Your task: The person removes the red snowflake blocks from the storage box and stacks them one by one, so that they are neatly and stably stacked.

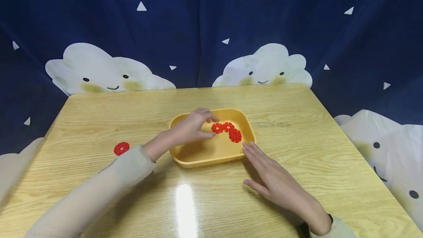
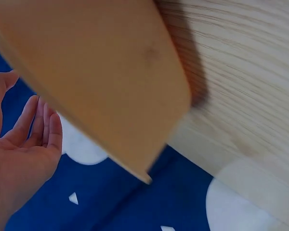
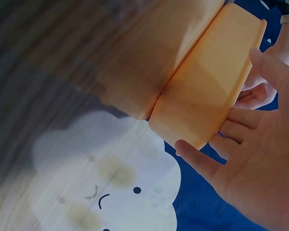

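A yellow plastic tray (image 1: pixel 198 164) stands on the table. Inside, toward its right side, lie red notched flower-shaped discs (image 1: pixel 235 135); they touch or overlap, and I cannot tell whether they are joined. My left hand (image 1: pixel 195 125) reaches over the tray, thumb and fingers spread apart at the leftmost disc, with no visible grip on it. My right hand (image 1: pixel 275 179) has straight fingers, their tips at the tray's front right corner; whether they touch is unclear. In the right wrist view, the tray's side (image 3: pixel 207 72) is beside that hand's fingers (image 3: pixel 197 159).
Another red notched disc (image 1: pixel 121 148) lies on the wooden table (image 1: pixel 297 127), left of the tray and beside the left sleeve (image 1: pixel 129 168). Behind the table hangs a dark blue curtain (image 1: pixel 198 21) with white clouds and triangles.
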Motion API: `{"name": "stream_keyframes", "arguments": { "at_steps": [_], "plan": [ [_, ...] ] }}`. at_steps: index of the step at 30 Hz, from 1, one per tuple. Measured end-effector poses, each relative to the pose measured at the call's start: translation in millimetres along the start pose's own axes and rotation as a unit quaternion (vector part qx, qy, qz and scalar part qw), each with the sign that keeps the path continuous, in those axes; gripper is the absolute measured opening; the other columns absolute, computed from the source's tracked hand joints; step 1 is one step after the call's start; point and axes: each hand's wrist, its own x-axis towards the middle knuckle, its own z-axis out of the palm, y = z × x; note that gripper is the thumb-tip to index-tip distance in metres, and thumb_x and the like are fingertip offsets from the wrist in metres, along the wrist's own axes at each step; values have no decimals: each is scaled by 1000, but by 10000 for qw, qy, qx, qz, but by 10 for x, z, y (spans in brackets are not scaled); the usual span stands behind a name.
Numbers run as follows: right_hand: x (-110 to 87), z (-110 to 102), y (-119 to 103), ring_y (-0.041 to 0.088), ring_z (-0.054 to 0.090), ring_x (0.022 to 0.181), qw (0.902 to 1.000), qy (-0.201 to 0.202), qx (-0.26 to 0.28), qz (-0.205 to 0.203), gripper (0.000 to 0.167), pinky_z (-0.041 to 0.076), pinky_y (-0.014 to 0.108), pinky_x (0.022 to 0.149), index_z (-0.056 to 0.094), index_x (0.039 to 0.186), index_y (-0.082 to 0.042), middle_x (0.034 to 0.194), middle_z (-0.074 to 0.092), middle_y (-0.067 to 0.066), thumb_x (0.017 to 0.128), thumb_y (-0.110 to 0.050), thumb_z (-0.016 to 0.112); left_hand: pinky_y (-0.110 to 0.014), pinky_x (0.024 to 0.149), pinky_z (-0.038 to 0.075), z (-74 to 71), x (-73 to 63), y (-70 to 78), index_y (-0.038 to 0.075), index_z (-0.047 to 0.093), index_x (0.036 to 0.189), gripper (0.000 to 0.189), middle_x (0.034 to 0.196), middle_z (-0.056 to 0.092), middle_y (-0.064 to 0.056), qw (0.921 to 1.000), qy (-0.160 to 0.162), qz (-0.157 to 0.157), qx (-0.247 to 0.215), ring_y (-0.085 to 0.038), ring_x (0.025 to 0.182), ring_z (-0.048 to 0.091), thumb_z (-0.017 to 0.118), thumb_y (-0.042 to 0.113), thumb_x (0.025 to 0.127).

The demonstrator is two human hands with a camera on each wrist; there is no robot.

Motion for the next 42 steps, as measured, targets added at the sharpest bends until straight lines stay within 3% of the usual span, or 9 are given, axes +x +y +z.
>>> {"name": "stream_keyframes", "arguments": {
  "at_steps": [9,19,31,42],
  "plan": [
    [4,7,3,24,15,148,10000,28,-18,-46,86,32,51,110,14,158,-13,163,16,2,93,-40,65,-34,98,46,271,298,31,-4,66,115,36,113,67,-13,9989,-389,241,63,-28,109,58,74,12,84],
    [2,16,1,25,16,148,10000,34,-32,-74,84,32,50,110,15,158,-12,162,19,5,95,-40,63,-30,94,47,494,505,61,-3,66,116,38,112,65,-13,9950,-899,145,401,-24,105,55,77,13,83],
    [16,29,8,25,16,148,9999,40,-43,-131,83,31,49,111,19,156,-7,162,19,6,94,-39,64,-30,92,47,677,541,8,-1,67,114,31,110,66,-11,9933,-692,290,881,-23,103,54,74,12,86],
    [20,34,16,24,15,148,9999,13,-9,-117,85,30,49,112,15,158,-12,162,19,7,94,-40,64,-26,86,47,756,558,24,3,70,109,23,102,66,-6,9894,-596,378,1267,-19,95,54,74,13,88]
  ]
}}
